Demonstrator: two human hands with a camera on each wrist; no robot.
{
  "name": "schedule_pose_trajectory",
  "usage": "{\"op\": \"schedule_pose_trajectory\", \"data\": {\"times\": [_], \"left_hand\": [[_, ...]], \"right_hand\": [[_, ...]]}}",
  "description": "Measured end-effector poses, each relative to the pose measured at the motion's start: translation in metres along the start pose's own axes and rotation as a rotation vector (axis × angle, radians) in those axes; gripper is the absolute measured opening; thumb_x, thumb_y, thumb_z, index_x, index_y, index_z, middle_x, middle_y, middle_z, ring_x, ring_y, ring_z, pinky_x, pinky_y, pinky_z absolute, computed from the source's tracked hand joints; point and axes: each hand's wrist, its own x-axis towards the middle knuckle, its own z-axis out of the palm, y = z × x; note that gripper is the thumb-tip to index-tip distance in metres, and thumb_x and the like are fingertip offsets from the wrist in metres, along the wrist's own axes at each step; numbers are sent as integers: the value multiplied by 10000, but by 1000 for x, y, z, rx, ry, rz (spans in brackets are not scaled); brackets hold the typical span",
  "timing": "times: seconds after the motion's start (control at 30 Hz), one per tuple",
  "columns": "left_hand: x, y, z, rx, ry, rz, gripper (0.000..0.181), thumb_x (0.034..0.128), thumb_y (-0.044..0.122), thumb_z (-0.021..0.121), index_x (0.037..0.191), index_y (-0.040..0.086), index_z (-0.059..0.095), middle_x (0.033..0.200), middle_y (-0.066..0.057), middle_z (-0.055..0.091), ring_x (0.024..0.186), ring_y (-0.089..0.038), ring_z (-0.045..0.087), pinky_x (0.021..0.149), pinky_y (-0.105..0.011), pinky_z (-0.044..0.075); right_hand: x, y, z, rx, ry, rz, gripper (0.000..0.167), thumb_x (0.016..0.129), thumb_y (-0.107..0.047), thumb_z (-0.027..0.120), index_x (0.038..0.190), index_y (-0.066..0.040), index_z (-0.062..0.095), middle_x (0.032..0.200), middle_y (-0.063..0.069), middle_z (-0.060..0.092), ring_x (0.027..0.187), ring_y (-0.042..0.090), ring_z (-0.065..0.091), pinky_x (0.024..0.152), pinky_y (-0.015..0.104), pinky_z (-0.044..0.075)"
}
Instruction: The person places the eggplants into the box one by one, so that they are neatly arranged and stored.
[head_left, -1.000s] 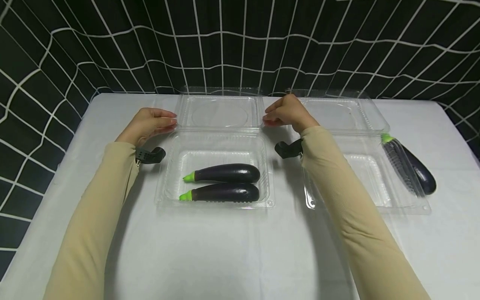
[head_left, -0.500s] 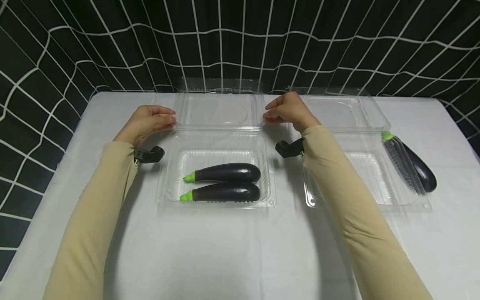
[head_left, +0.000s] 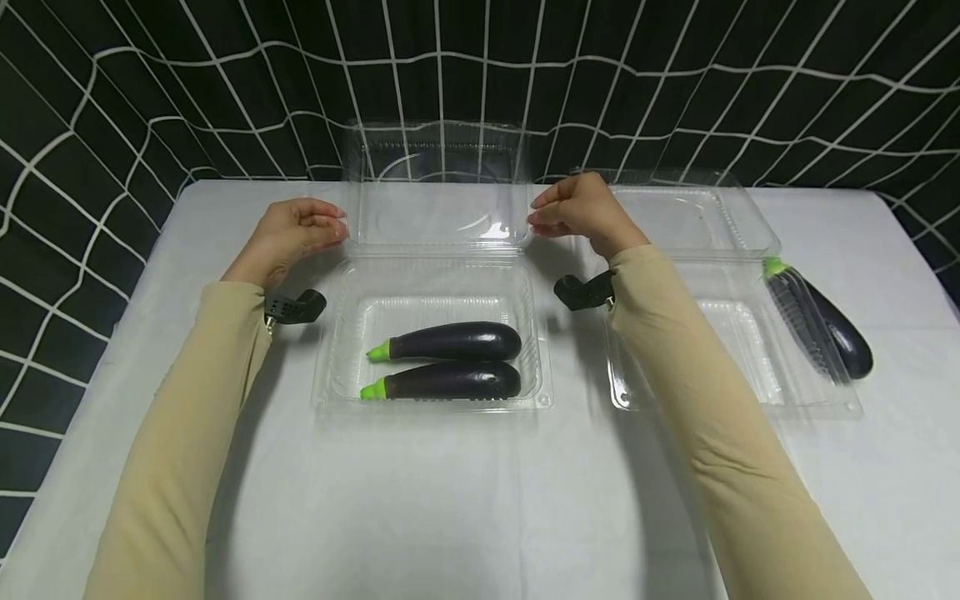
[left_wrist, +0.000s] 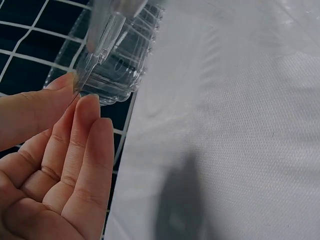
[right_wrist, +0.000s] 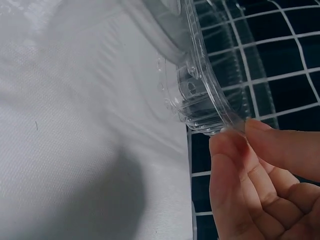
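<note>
Two dark eggplants with green stems, one eggplant point(head_left: 456, 341) behind the other eggplant point(head_left: 450, 380), lie in the base of a clear plastic clamshell box point(head_left: 341, 333). Its hinged lid point(head_left: 438, 204) is raised and tilts back behind the base. At the lid's left edge, my left hand point(head_left: 288, 233) pinches the rim between thumb and fingers, as the left wrist view of the lid point(left_wrist: 117, 65) shows. My right hand point(head_left: 581, 212) pinches the opposite rim; the right wrist view shows thumb and fingertips on the lid's edge point(right_wrist: 212, 95).
A second clear clamshell box point(head_left: 738, 333) stands at the right with its lid point(head_left: 675, 217) folded back, partly behind my right forearm. Against its right side lies another eggplant point(head_left: 832, 325). A dark curtain with white netting point(head_left: 480, 67) closes the white table point(head_left: 420, 500) off at the back.
The middle box's lid has swung upward from lying nearly flat behind the base, with both hands staying on its sides. The eggplants and the right box stay in place.
</note>
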Motion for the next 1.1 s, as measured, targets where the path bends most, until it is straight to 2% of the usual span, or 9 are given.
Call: {"op": "schedule_pose_trajectory", "data": {"times": [0.13,0.33,0.5,0.73,0.9,1.1], "left_hand": [[-2,0,0,59,4,54,267,846,-93,627,1099,-102,541,718,98,632,705,-5,588,659,-144,489],[-2,0,-1,34,-6,95,240,845,-113,613,1075,-110,544,726,78,641,712,-24,602,669,-155,498],[-3,-1,-1,49,6,130,232,835,-113,622,1053,-115,543,734,77,638,715,-28,604,658,-158,487],[-5,0,-1,14,23,142,179,817,-131,631,962,-38,582,737,55,648,715,-47,621,661,-167,493],[-6,1,-1,-24,23,147,194,806,-154,632,972,-72,573,733,39,654,705,-58,628,664,-170,499],[-8,2,-1,-22,31,154,199,805,-152,641,945,-24,584,756,31,649,706,-63,631,679,-166,505]], "right_hand": [[1,2,-1,33,4,-4,124,835,108,619,953,123,581,742,41,645,610,86,647,662,230,553],[0,2,-3,57,3,-28,113,843,111,604,951,115,570,727,20,634,627,81,648,679,225,550],[1,2,-3,46,19,-82,131,847,107,599,974,133,582,726,20,641,635,79,652,673,222,549],[0,-1,-3,89,39,-146,153,856,114,575,1001,161,566,724,23,643,650,90,658,648,210,546],[-1,-3,-3,114,54,-189,104,850,107,585,952,129,590,725,22,644,637,93,651,644,203,543],[-4,-8,-2,172,82,-242,85,853,124,546,894,89,611,735,39,644,628,113,635,637,202,540]]}}
